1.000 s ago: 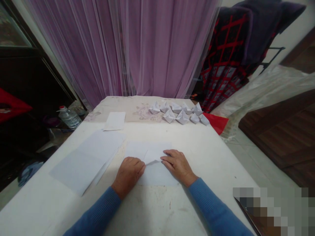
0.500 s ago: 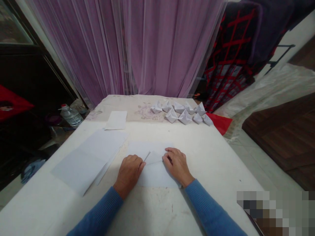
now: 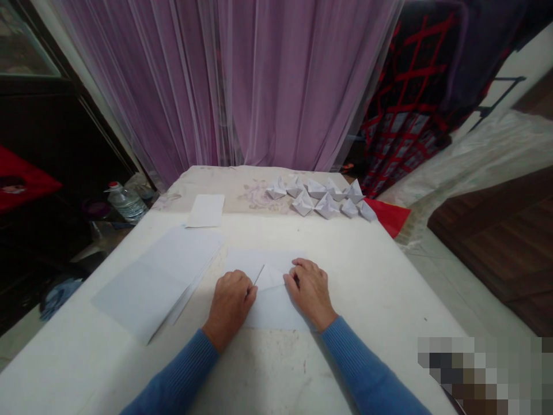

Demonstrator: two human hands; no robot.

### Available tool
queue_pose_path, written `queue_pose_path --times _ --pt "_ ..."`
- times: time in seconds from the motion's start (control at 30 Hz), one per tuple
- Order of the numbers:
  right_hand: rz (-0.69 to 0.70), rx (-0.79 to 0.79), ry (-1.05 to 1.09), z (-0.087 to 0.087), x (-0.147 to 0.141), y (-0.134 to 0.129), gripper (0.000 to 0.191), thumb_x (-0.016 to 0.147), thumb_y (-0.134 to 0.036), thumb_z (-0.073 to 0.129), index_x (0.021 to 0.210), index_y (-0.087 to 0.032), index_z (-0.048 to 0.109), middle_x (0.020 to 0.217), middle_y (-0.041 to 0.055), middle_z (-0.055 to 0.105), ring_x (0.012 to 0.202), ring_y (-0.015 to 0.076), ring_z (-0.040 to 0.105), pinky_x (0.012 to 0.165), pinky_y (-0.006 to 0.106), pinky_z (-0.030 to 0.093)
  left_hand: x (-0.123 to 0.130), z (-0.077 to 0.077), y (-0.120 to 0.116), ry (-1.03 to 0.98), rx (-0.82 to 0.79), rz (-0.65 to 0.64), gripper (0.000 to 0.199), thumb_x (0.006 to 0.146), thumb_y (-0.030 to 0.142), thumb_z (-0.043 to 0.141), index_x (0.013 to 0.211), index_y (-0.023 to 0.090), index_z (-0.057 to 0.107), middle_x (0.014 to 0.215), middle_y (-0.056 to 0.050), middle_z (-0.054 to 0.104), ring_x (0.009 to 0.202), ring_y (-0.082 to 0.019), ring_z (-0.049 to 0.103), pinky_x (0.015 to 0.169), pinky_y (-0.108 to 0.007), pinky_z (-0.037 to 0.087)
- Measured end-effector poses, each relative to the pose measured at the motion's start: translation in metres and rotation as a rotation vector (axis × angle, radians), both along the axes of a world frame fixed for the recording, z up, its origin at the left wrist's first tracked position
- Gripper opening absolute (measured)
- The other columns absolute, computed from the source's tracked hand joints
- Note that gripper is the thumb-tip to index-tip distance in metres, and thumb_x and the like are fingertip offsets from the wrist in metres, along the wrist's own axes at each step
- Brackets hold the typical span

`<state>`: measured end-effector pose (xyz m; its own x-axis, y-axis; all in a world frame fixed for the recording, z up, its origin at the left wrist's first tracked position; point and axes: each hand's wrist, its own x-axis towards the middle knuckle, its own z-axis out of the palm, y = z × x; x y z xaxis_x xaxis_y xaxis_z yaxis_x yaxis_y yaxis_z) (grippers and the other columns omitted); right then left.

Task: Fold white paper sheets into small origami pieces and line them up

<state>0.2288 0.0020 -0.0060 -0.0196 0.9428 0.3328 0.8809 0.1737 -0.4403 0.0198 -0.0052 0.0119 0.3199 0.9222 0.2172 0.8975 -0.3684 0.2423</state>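
A small folded piece of paper (image 3: 271, 278), white and peaked at the top, is between my hands. My left hand (image 3: 231, 305) pinches its left corner between thumb and curled fingers. At the other side, my right hand (image 3: 311, 291) has its thumb and fingertips closed on the right corner. Beneath both lies a flat white sheet (image 3: 274, 312) on the table. Folded paper boats (image 3: 303, 203), several of them, stand in two rows at the far right of the table.
Left of my hands rests a stack of white sheets (image 3: 159, 274), with a smaller folded paper (image 3: 206, 211) behind it. The white table (image 3: 367, 346) ends at a purple curtain (image 3: 285, 86). A water bottle (image 3: 126, 202) stands beyond the left edge.
The folded paper's left edge looks thinner and its peaked shape shows more clearly between my hands. Both hands stay nearly in place; the whole view has shifted slightly.
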Motion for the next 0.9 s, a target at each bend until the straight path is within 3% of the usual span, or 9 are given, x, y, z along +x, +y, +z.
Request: queue_pose_path --times 0.43,0.77,0.9 --pt "-0.039 -0.052 -0.005 0.002 -0.003 0.001 0.014 0.084 -0.025 0.059 0.071 -0.021 0.059 0.114 0.0057 0.063 0.108 0.0231 0.052 0.088 0.039 0.033 0.005 0.006 0.005 0.067 -0.078 0.046 0.012 0.084 0.019 0.055 0.073 0.018 0.059 0.088 -0.005 0.061 0.088 -0.022 0.055 0.079 -0.036 0.039" --pt "-0.043 -0.078 0.015 0.002 -0.003 0.004 0.014 0.083 -0.024 0.060 0.069 -0.021 0.059 0.113 0.0053 0.063 0.107 0.0229 0.053 0.087 0.039 0.033 0.006 0.012 0.010 0.185 -0.118 0.003 0.013 0.086 0.021 0.054 0.078 0.016 0.063 0.091 -0.007 0.063 0.088 -0.022 0.057 0.077 -0.036 0.042" --pt "-0.037 -0.081 0.014 0.000 -0.002 0.005 0.015 0.083 -0.023 0.059 0.069 -0.021 0.059 0.113 0.0059 0.063 0.108 0.0234 0.053 0.087 0.040 0.034 0.005 0.011 0.009 0.210 -0.067 -0.016 0.015 0.086 0.021 0.056 0.097 0.017 0.065 0.096 -0.007 0.063 0.091 -0.023 0.057 0.076 -0.036 0.042"
